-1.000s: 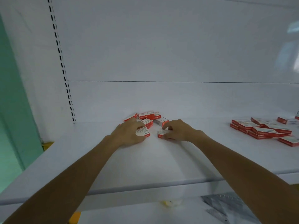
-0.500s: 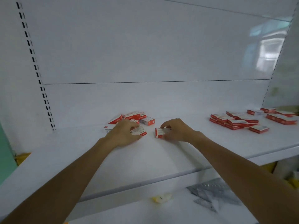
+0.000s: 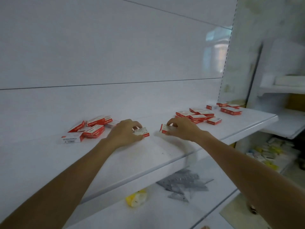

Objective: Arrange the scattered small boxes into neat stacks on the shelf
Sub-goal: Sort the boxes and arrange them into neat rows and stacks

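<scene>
Small red-and-white boxes lie on the white shelf (image 3: 148, 156). My left hand (image 3: 125, 133) grips one box (image 3: 143, 132) at mid-shelf, fingers curled over its top. My right hand (image 3: 183, 128) grips another box (image 3: 164, 128) just to the right, a short gap between the two. To the left of my left hand is a loose heap of boxes (image 3: 92, 128), some tilted. A second scattered group of boxes (image 3: 199, 115) lies behind my right hand, reaching to the shelf's far right end.
A lower shelf (image 3: 148, 210) holds grey foil packs (image 3: 184, 184) and a yellow-white item (image 3: 136, 196). At the right stands another shelving unit (image 3: 280, 88) with yellow-and-white packages (image 3: 267, 154) lower down. The back panel is close behind the boxes.
The view has swung to the right, showing more of the right-hand boxes and the neighbouring unit. Both hands stay on their boxes, now a little further apart.
</scene>
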`<state>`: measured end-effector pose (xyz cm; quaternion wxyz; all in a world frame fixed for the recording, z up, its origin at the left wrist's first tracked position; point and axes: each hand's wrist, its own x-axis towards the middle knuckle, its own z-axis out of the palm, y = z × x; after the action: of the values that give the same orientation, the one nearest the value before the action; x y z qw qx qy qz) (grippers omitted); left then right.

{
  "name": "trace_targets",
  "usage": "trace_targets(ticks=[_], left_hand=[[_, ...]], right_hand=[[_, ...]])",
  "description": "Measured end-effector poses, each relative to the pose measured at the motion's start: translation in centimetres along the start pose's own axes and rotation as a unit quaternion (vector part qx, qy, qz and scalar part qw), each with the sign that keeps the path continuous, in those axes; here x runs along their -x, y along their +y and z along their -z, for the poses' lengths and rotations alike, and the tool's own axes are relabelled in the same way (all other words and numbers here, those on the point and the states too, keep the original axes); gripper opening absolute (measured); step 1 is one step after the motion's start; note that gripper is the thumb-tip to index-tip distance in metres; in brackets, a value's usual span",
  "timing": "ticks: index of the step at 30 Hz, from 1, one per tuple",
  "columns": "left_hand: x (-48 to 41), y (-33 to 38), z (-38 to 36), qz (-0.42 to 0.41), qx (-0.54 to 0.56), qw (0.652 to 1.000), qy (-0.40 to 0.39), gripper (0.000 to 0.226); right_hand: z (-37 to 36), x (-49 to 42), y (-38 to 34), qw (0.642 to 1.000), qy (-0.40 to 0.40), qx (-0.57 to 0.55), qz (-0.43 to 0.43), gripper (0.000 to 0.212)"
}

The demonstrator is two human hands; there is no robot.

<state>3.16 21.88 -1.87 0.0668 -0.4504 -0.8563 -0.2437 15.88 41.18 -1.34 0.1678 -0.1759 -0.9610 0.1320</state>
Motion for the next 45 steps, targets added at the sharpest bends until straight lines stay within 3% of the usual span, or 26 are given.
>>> trace_targets(ticks=[10,16,25,32,36,40,45], left_hand=[[-5.9,10.7,-6.2,-0.083,0.031,0.995,-0.046,0.042],[-9.8,16.9,-9.9,-0.098,0.04,0.994,-0.041,0.043],[-15.1,22.5,-14.8,-0.036,0.026,0.999,0.004,0.041],[-15.2,22.5,-15.6,0.054,0.006,0.998,0.028,0.042],[-14.6,21.7,-16.0,0.09,-0.029,0.995,-0.014,0.037],[-14.8,22.0,-16.2,0.087,-0.035,0.996,-0.008,0.035],[-14.8,22.5,-16.4,0.105,-0.055,0.992,0.034,0.039]], right_hand=[[5.1,3.9,11.6,0.993,0.017,0.007,-0.118,0.041],[8.0,3.5,19.2,0.991,0.008,0.01,-0.131,0.041],[11.4,-1.2,28.1,0.998,-0.012,0.041,-0.046,0.046],[9.3,-5.5,28.5,0.998,-0.029,0.028,0.045,0.047],[6.4,-6.9,28.2,0.995,-0.065,-0.009,0.073,0.044],[6.4,-7.4,28.7,0.994,-0.055,-0.027,0.088,0.049],[6.1,-7.0,28.4,0.991,0.008,0.03,0.128,0.046]])
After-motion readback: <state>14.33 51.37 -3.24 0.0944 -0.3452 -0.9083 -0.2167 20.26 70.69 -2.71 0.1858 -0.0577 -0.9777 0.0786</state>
